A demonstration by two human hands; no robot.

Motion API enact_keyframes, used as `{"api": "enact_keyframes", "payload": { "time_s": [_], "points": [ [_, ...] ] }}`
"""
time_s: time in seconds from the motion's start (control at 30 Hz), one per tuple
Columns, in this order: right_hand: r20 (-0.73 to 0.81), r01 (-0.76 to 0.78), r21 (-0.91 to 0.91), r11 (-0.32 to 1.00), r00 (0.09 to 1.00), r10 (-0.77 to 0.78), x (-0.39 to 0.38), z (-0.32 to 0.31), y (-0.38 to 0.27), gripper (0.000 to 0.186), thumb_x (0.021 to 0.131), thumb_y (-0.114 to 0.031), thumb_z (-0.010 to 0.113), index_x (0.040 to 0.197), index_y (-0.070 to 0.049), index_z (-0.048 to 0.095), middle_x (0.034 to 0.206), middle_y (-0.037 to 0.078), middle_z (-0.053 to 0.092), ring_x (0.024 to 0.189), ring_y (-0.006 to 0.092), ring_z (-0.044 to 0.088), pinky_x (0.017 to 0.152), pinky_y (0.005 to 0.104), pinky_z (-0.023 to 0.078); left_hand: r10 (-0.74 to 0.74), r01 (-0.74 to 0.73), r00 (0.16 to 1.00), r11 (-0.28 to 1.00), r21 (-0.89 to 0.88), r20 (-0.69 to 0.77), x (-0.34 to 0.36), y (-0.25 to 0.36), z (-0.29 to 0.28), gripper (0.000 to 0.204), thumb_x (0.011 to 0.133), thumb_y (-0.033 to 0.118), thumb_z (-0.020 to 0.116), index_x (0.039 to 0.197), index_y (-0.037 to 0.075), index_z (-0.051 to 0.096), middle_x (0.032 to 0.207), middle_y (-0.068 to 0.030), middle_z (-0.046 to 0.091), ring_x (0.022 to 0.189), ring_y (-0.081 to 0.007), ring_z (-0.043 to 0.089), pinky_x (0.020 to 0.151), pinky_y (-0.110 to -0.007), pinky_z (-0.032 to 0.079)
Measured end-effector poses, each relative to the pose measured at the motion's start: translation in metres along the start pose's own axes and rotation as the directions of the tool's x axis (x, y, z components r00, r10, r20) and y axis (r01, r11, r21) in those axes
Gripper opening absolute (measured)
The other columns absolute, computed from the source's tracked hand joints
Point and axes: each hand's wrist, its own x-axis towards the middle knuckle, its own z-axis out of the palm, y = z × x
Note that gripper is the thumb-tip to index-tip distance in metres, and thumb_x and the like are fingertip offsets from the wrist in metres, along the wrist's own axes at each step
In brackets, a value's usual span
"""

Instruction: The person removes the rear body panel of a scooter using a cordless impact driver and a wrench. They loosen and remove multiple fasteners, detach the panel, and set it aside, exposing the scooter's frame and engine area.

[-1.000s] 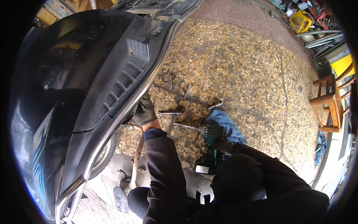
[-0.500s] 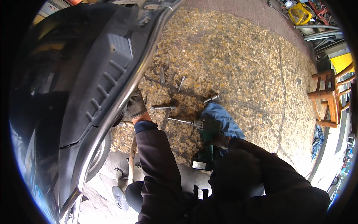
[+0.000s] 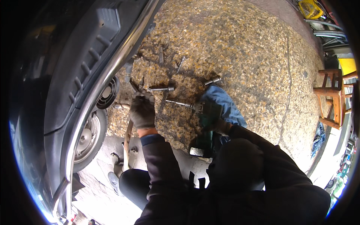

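My right hand [image 3: 222, 127], gloved, grips a green cordless impact wrench [image 3: 205, 140]. A long metal shaft [image 3: 180, 102] sticks out of its nose to the left, above the ground. My left hand [image 3: 143, 110], in a grey glove, is beside the vehicle's metal side bar [image 3: 98, 90]. Its fingers are curled and slightly blurred, and what they may hold is hidden. Just past those fingers lies a socket on an extension [image 3: 162, 89]. Blue denim cloth [image 3: 225, 103] lies beside the wrench, with a loose socket [image 3: 212, 80] at its far edge.
A dark vehicle body [image 3: 62, 71] with a wheel [image 3: 88, 138] fills the left. A round black part [image 3: 108, 92] shows by the bar. Slim metal tools [image 3: 181, 64] lie on rough stony ground. A wooden chair [image 3: 332, 95] stands at the right; a wooden handle [image 3: 128, 142] is near my knee.
My left hand has come out from beside the metal bar onto open ground near the sockets. The view has shifted, showing more of the wheel. My right hand keeps its hold on the impact wrench.
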Motion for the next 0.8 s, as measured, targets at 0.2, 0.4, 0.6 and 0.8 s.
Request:
{"api": "enact_keyframes", "payload": {
  "time_s": [0.2, 0.4, 0.6, 0.8],
  "points": [
    [0.014, -0.047, 0.267, 0.963, 0.999, 0.044, -0.007, 0.006, -0.009, 0.049, 0.069, -0.016, 0.085, 0.112, -0.004, 0.064, 0.107, 0.006, 0.066, 0.098, 0.0165, 0.059, 0.085, 0.0355, 0.048, 0.141, -0.194, 0.936, -0.559, 0.806, 0.323, 0.032, -0.015, -0.033, 0.019, 0.081, 0.025, 0.067, 0.086, 0.008, 0.063, 0.083, -0.0162, 0.065, 0.08, -0.0361, 0.063, 0.065, -0.045, 0.052],
    [0.004, -0.083, 0.227, 0.97, 0.996, 0.084, -0.014, 0.008, -0.024, 0.046, 0.071, -0.014, 0.083, 0.111, -0.004, 0.064, 0.107, 0.006, 0.066, 0.099, 0.0183, 0.059, 0.085, 0.036, 0.048, -0.116, -0.466, 0.859, -0.58, 0.668, 0.499, 0.076, 0.011, -0.029, 0.027, 0.089, 0.03, 0.06, 0.097, 0.005, 0.061, 0.098, -0.0166, 0.065, 0.091, -0.0331, 0.064, 0.074, -0.042, 0.052],
    [-0.026, -0.112, 0.167, 0.98, 0.993, 0.118, -0.01, 0.007, -0.018, 0.042, 0.072, -0.014, 0.081, 0.108, -0.002, 0.066, 0.107, 0.008, 0.066, 0.099, 0.0191, 0.059, 0.085, 0.0358, 0.048, -0.068, -0.261, 0.929, 0.577, 0.774, 0.364, 0.099, 0.027, -0.04, 0.023, 0.09, 0.004, 0.059, 0.112, 0.001, 0.057, 0.106, -0.0143, 0.059, 0.088, -0.0247, 0.062, 0.073, -0.037, 0.052],
    [0.026, -0.078, 0.177, 0.981, 0.997, 0.075, -0.003, 0.005, -0.008, 0.045, 0.072, -0.009, 0.08, 0.112, -0.001, 0.063, 0.107, 0.008, 0.065, 0.098, 0.0198, 0.06, 0.085, 0.0352, 0.049, 0.047, 0.087, 0.968, 0.86, 0.504, -0.247, 0.052, 0.033, -0.012, 0.029, 0.095, 0.027, 0.051, 0.114, 0.005, 0.054, 0.104, -0.0141, 0.061, 0.091, -0.0302, 0.062, 0.079, -0.044, 0.053]
  ]
}}
